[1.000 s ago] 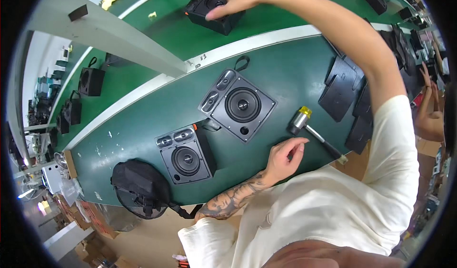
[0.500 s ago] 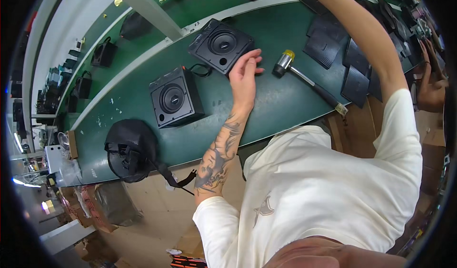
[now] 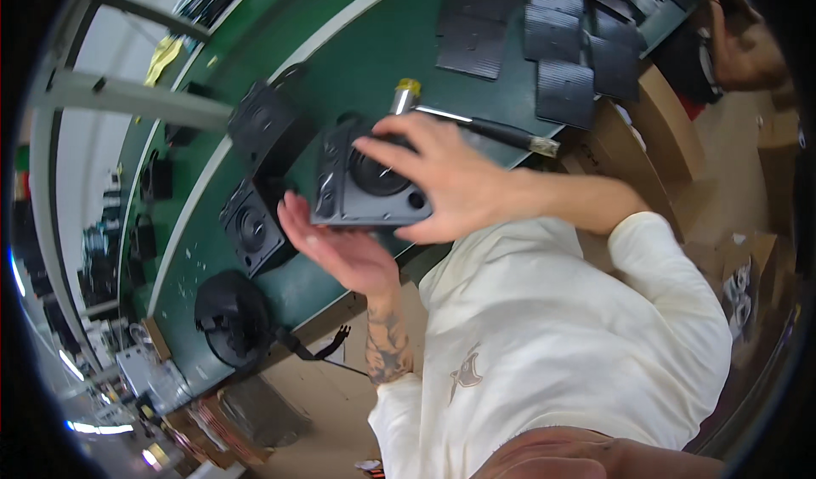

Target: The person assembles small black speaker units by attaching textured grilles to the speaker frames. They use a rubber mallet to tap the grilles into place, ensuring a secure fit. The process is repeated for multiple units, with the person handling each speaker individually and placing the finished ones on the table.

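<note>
A black square speaker box [image 3: 328, 192] with a round cone and a small port hole is tilted up in front of me. My right hand [image 3: 463, 177] grips it from the right, thumb at the near edge and fingers across the front. My left hand [image 3: 344, 254] is at its near left edge, palm up and fingers stretched out; whether it bears weight is unclear. Two similar boxes, a nearer speaker [image 3: 252, 228] and a farther speaker [image 3: 263, 126], stand to the left on the green table [image 3: 340, 75]. Just beyond my right hand lies a mallet [image 3: 501, 132] with a yellow face.
Several flat black ribbed panels [image 3: 565, 92] lie at the far right. A black mesh bag [image 3: 231, 317] with a strap rests at the table's left front edge. Cardboard [image 3: 667, 122] stands below the right edge. Another person's arm [image 3: 718, 33] shows at the far right.
My right arm has come back from the far side, and a third speaker is now in front of me. My left hand has left the farther speaker and turned palm up. The view has shifted.
</note>
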A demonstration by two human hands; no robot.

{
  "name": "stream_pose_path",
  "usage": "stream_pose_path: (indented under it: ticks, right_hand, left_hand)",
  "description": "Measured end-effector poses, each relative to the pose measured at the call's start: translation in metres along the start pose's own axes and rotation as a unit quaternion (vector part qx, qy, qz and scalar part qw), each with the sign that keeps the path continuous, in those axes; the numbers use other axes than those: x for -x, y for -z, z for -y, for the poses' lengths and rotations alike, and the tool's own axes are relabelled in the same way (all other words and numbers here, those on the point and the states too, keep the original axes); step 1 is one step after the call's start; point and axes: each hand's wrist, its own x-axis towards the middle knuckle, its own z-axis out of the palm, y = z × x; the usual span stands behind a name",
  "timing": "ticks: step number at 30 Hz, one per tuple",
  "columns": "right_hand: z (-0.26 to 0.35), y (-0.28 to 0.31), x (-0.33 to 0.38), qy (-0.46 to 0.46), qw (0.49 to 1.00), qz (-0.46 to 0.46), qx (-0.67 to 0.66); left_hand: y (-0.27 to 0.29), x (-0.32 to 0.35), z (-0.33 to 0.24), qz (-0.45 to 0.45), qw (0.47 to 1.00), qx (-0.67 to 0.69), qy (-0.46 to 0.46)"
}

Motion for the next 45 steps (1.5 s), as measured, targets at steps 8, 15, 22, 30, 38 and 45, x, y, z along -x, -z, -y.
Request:
stream_pose_path:
  ticks: [8, 15, 22, 30, 38, 45]
  right_hand:
    - [0.004, 0.017, 0.027, 0.003, 0.988, 0.121, -0.097]
    - [-0.111, 0.155, 0.024, 0.001, 0.95, 0.122, 0.287]
    - [-0.121, 0.2, 0.071, 0.018, 0.836, 0.401, 0.374]
    - [-0.146, 0.183, 0.052, 0.142, 0.837, 0.451, 0.276]
    - [-0.134, 0.187, -0.013, 0.088, 0.943, 0.221, 0.233]
    - [-0.183, 0.139, -0.069, 0.066, 0.92, 0.259, 0.285]
  left_hand:
    - [0.024, -0.027, 0.022, -0.012, 0.981, -0.125, 0.151]
    - [0.027, -0.021, 0.024, -0.017, 0.988, -0.097, 0.119]
    - [0.033, -0.013, 0.023, -0.076, 0.987, -0.036, 0.135]
    - [0.036, -0.014, 0.024, -0.088, 0.986, -0.065, 0.129]
    - [0.036, -0.013, 0.025, -0.087, 0.986, -0.039, 0.137]
    - [0.047, -0.013, 0.03, -0.086, 0.988, 0.002, 0.132]
